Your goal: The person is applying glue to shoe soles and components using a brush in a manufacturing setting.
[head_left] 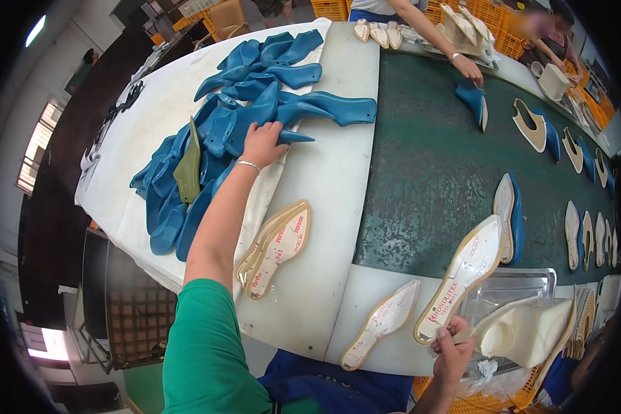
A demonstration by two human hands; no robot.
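Note:
My left hand (pixel 263 146) reaches into a heap of blue shoe lasts (pixel 231 127), its fingers curled over one near the heap's right side. Part of that grip is hidden behind the hand. Low on the right, my right hand (pixel 452 348) pinches the heel end of a pale insole (pixel 462 276) with a tan rim, which points up and away from me. Below and left of it, another insole (pixel 381 324) lies on the white tabletop. A small stack of similar insoles (pixel 276 248) rests between my left forearm and the middle of the table.
A single olive-green last (pixel 188 165) lies among the blue ones on white cloth. Across the green mat (pixel 421 172), a co-worker's hand (pixel 468 70) holds a blue last. More lasts and insoles line the right side, near a clear tray (pixel 541 276) and a cream-coloured container (pixel 531 331).

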